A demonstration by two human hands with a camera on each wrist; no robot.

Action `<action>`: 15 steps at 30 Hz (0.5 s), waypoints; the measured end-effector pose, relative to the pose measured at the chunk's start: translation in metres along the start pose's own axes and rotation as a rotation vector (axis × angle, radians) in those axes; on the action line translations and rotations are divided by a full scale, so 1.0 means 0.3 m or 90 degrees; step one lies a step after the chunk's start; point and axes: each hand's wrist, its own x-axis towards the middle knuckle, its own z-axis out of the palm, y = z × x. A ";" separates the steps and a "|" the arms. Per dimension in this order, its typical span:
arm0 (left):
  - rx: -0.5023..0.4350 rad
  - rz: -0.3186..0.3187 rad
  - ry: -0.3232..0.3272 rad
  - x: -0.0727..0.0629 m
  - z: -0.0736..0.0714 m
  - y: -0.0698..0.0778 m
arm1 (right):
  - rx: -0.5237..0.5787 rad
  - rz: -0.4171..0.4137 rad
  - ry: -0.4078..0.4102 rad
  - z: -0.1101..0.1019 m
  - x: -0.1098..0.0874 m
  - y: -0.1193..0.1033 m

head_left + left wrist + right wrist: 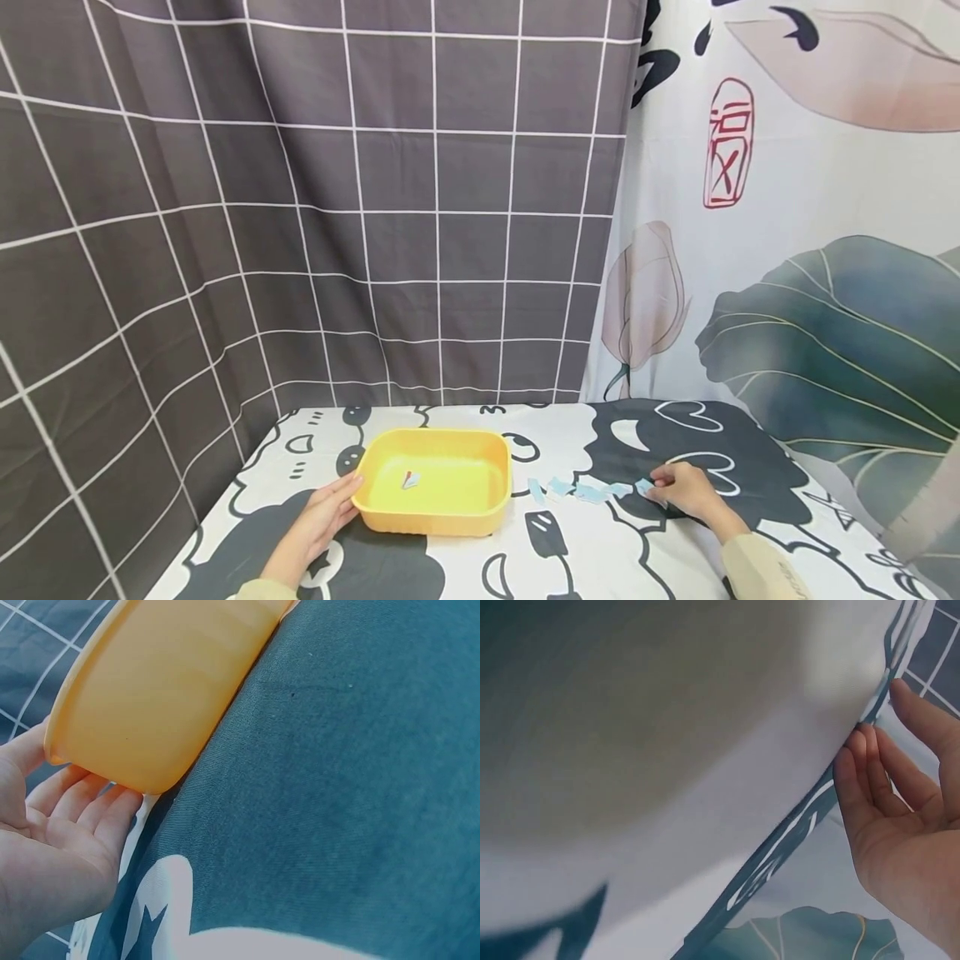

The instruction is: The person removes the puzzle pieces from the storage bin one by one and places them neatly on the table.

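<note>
A yellow plastic basin (431,523) stands on the table. At its left end my left hand (324,518) holds the rim; in the left wrist view the thumb of that hand (64,847) is at the rim and the fingers lie against the outer wall. Inside lies a small white scrap with red and blue marks (410,480). To the right of the basin runs a row of light blue paper-like scraps (591,493). My right hand (688,490) pinches the scrap at the row's right end (643,487), thumb and fingertips at its edge.
A cloth with black-and-white cartoon prints (457,575) covers the table. Behind it hangs a dark grey curtain with a white grid (472,242). A pale curtain with leaf and flower prints (825,350) hangs along the right.
</note>
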 end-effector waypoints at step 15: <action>0.004 0.008 -0.011 -0.003 0.002 -0.001 | 0.048 -0.016 -0.017 -0.004 0.063 -0.164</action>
